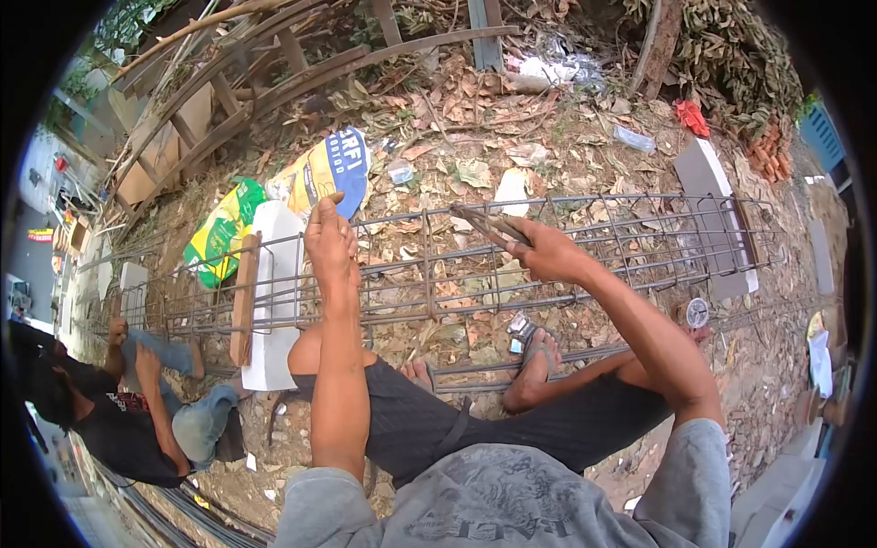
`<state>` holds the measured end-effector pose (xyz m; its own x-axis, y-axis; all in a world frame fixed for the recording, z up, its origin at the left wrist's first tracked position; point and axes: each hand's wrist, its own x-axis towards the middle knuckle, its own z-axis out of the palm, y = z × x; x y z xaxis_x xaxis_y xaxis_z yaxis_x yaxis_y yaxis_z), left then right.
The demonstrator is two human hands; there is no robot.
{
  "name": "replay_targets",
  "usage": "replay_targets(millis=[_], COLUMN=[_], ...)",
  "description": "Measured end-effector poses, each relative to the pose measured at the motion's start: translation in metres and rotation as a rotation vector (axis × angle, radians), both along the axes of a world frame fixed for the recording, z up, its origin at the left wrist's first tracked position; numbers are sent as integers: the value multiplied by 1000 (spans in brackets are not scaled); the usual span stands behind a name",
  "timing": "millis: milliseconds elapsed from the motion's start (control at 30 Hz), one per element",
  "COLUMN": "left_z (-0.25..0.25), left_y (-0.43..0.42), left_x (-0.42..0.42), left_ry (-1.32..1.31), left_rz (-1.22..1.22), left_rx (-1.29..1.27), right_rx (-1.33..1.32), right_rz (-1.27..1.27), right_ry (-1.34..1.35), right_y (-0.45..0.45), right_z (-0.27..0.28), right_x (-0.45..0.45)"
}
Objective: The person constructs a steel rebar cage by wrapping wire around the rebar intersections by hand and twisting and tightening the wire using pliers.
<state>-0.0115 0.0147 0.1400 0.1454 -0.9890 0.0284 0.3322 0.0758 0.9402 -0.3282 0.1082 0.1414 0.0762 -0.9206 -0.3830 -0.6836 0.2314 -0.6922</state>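
Observation:
A long cage of steel reinforcing bars (pixel 427 265) runs across in front of me, with square stirrups along it. My right hand (pixel 551 252) grips the handles of a pair of pincers (pixel 489 223), whose jaws point left near the cage's upper bar by a stirrup. My left hand (pixel 331 239) is closed and raised over the cage, thumb up. Whatever its fingers may hold is too small or hidden to make out. Under the cage's left part stands a white block (pixel 277 251) beside a wooden piece (pixel 244 306).
Another pale block (pixel 708 205) supports the cage's right part. Beyond the cage lie a yellow-and-blue sack (pixel 320 173) and a green-and-yellow sack (pixel 224 233). A co-worker (pixel 128 420) sits at the left. A round dial (pixel 697 312) lies near my knee; dry leaves cover the ground.

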Motion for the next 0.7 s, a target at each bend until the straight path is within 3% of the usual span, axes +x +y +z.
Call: replay_targets(millis=[33, 133, 233, 333, 433, 533, 633, 700], left_z=[-13, -26, -16, -12, -8, -6, -5, -3], left_y=[0, 2, 5, 11, 13, 14, 15, 18], left_x=[3, 9, 14, 19, 22, 18, 15, 17], left_ry=[12, 59, 79, 131, 166, 169, 174, 181], left_rz=[-3, -26, -38, -51, -68, -97, -141, -182], left_rx=[59, 128, 123, 139, 140, 145, 172, 207], right_rx=[-72, -308, -216, -300, -319, -333, -347, -333], right_rz=[35, -37, 59, 92, 13, 206, 145, -50], right_ry=[161, 318, 484, 686, 631, 696, 731, 469], right_y=[-18, -58, -80, -85, -81, -84, -92, -68], right_z=[-16, -55, -67, -74, -49, -52, -54, -10], right_x=[9, 41, 58, 61, 68, 68, 64, 61])
